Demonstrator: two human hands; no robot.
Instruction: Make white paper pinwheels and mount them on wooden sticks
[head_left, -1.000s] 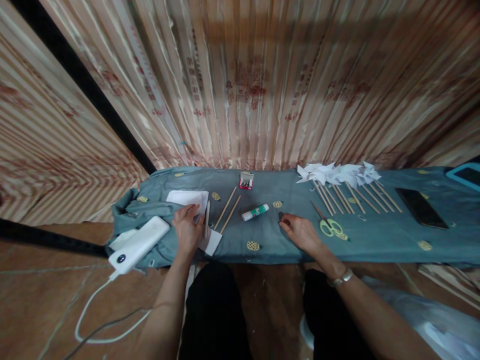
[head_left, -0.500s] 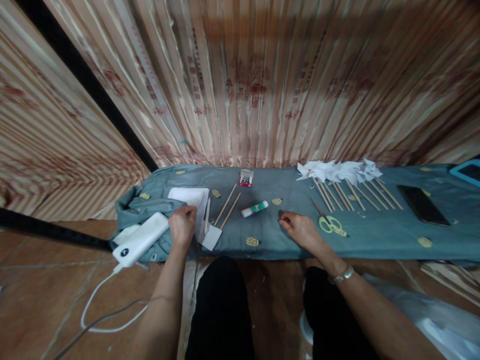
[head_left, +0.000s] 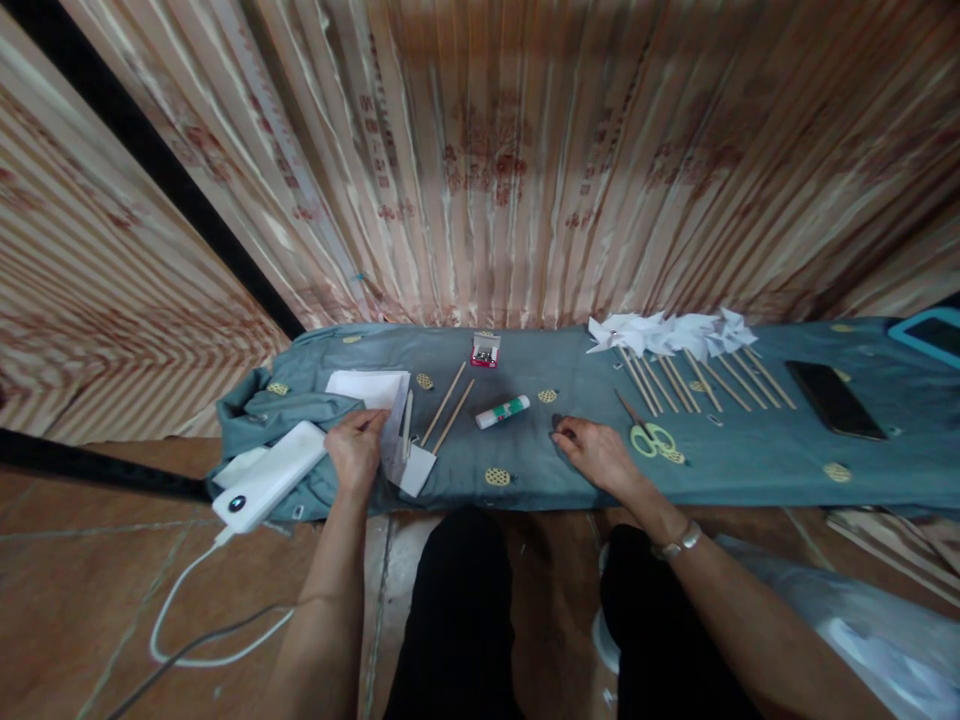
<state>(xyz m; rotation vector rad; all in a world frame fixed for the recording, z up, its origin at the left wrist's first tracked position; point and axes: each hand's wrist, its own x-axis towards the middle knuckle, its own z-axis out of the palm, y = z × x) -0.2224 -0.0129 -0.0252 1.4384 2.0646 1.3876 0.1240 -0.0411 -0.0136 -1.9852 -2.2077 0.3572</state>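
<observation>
My left hand is over the lower part of a stack of white paper, its fingers pinched together. I cannot tell whether a sheet is between them. My right hand rests low over the cloth with its fingers curled in; anything in them is hidden. Between the hands lies a green and white glue stick. Two thin wooden sticks, a small white paper square and a pale pencil-like stick lie just right of the paper. Scissors with yellow-green handles lie right of my right hand.
A small red box stands open at the back, with small shiny pieces inside. Several white paper pinwheels on sticks lie at the back right, near a black phone. A white power bank with a cable lies at the left edge.
My left hand has turned slightly, with its fingers now lower and flatter over the paper. My right hand has hardly moved. The whole view has shifted slightly.
</observation>
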